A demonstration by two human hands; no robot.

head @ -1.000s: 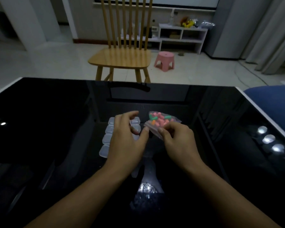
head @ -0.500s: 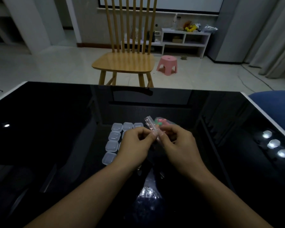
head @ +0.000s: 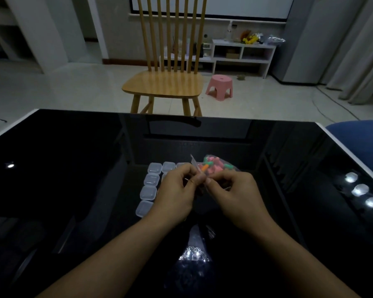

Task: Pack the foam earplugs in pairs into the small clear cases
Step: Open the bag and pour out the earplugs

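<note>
Both hands meet over the middle of a glossy black table [head: 73, 168]. The left hand [head: 177, 194] and the right hand [head: 235, 190] each pinch the top edge of a small clear plastic bag [head: 219, 166], thumbs and forefingers curled onto it from opposite sides. The bag is held up off the table, and its body bulges away from the person, behind the fingers. Inside it sit the foam earplugs [head: 213, 167], mostly pink with some orange and green ones; the knuckles hide the lower part of the bag.

The small clear cases [head: 152, 179] lie on the table just left of and under the left hand, lined up in rows. A column of four shows along the left side and a few more run along the far row; the left hand covers the rest, so the full number cannot be told. All the visible lids look shut.

Beyond the far edge of the table stands a wooden chair [head: 163, 84] with a tall slatted back. To its right on the pale floor is a pink stool [head: 219, 87], and behind that a white shelf unit [head: 242, 55] against the wall. A blue cushion [head: 360, 138] shows past the right edge of the table. Ceiling lights [head: 359, 190] reflect in the tabletop on the right.
</note>
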